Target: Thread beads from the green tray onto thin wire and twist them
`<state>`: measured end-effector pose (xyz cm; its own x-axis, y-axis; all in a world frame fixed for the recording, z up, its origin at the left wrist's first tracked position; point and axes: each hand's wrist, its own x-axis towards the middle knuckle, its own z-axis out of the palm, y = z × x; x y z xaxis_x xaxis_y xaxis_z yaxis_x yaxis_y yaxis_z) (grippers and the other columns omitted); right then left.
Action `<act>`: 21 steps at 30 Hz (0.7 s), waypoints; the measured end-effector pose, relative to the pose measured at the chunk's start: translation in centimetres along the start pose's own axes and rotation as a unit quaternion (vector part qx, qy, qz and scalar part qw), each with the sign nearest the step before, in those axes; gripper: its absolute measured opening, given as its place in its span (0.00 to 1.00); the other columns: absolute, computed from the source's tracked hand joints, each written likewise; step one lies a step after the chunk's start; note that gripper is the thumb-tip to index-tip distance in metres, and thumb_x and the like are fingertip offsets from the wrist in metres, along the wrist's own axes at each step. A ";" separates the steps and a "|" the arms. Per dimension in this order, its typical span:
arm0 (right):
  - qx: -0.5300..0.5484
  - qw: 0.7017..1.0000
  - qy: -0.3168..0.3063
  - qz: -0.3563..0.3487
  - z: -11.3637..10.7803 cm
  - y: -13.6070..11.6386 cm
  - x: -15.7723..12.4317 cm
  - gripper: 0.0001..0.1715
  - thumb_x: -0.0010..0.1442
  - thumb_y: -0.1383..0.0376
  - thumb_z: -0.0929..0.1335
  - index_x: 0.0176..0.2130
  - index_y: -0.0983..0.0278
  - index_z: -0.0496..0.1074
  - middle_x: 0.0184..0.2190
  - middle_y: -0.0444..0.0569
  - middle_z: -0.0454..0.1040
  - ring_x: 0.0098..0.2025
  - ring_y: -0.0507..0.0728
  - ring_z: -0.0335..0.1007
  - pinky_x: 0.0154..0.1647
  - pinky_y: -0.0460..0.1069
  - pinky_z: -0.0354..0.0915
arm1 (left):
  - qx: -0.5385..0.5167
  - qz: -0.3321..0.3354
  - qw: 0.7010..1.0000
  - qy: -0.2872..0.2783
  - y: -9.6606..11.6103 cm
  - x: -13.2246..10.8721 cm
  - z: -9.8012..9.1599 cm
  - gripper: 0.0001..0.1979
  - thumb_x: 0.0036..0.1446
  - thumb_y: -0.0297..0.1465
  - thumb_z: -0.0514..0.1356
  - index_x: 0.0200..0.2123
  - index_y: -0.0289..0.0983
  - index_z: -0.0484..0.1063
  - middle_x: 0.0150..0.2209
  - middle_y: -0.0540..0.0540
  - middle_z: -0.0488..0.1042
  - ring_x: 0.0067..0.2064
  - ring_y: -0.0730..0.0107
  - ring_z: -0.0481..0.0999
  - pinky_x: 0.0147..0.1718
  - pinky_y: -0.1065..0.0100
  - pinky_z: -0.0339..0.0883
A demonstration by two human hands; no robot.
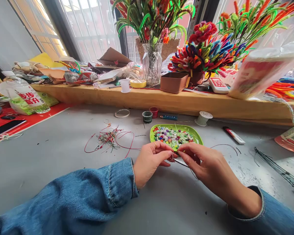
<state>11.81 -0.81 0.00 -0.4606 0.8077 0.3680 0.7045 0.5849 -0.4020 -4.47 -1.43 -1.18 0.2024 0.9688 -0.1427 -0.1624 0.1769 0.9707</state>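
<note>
My left hand [150,160] is closed in a pinch, thumb against index finger, on a small piece of thin reddish cord [171,156]. Opposite it, fingertips nearly touching, my right hand [203,160] pinches a thin dark cord [194,174] that trails below its fingers. How the cords meet is too small to make out. Just beyond both hands lies a green tray [198,138] of mixed small beads [171,134]. Something slim and shiny [181,162] shows beneath my fingertips, partly hidden.
Left of the tray lie tangled red and green cord scraps [109,137]. Behind stand a dark green spool [147,117], a red spool [154,112], a white spool [204,118] and a blue lighter [168,117]. A utility knife [234,135] and knotted dark cords [279,168] are right.
</note>
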 end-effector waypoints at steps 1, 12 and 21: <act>-0.010 1.000 0.003 -0.006 0.0 0.0 0.0 0.07 0.56 0.64 0.60 0.33 0.61 0.66 0.26 0.44 0.70 0.27 0.50 0.64 0.28 0.45 0.57 | -0.004 -0.006 1.000 -0.004 0.0 0.0 0.0 0.07 0.46 0.30 0.57 0.30 0.33 0.68 0.29 0.45 0.73 0.34 0.70 0.71 0.29 0.71 0.64; -0.052 0.997 -0.008 -0.054 0.6 -0.1 -0.2 0.08 0.58 0.65 0.58 0.33 0.63 0.65 0.27 0.44 0.69 0.28 0.50 0.63 0.28 0.45 0.56 | -0.039 -0.047 0.998 -0.027 -0.3 0.1 0.0 0.05 0.42 0.29 0.59 0.24 0.34 0.68 0.25 0.48 0.69 0.32 0.72 0.68 0.25 0.74 0.64; -0.093 0.990 -0.006 -0.110 0.8 0.2 -0.3 0.09 0.56 0.70 0.58 0.32 0.64 0.66 0.26 0.46 0.69 0.28 0.51 0.63 0.30 0.45 0.56 | -0.067 -0.070 0.994 -0.044 -0.4 0.4 0.0 0.03 0.42 0.27 0.57 0.23 0.32 0.67 0.25 0.46 0.70 0.31 0.72 0.69 0.25 0.74 0.64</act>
<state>11.64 -0.82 -0.88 -0.6191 0.6643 0.4189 0.6736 0.7233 -0.1516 -4.36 -1.13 -1.58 0.3150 0.9152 -0.2515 -0.2533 0.3364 0.9070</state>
